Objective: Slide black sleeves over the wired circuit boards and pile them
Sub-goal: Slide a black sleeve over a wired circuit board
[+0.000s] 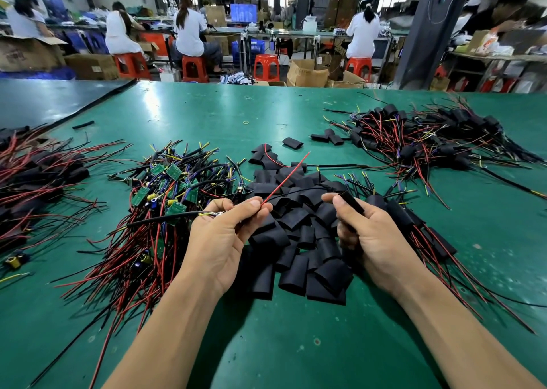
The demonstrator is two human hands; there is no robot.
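1. Centrally, one sleeve (352, 202) sits in the right hand (373, 240), held between the thumb and curled fingers, just above the single heap of loose sleeves (299, 234).
2. Left hand (219, 237): thumb and forefinger pinch one red wire (284, 181), which slants up over the heap. One black cable (165, 218) leaves the same grip leftward. Whether a board lies in the palm cannot be told.
3. One pile of bare boards (170, 194) — green, wired — lies left of the heap.
4. Three sleeved piles: far left (35, 178), far right (429, 140), and beside the right wrist (414, 225).
5. All rest on one green table (207, 113).
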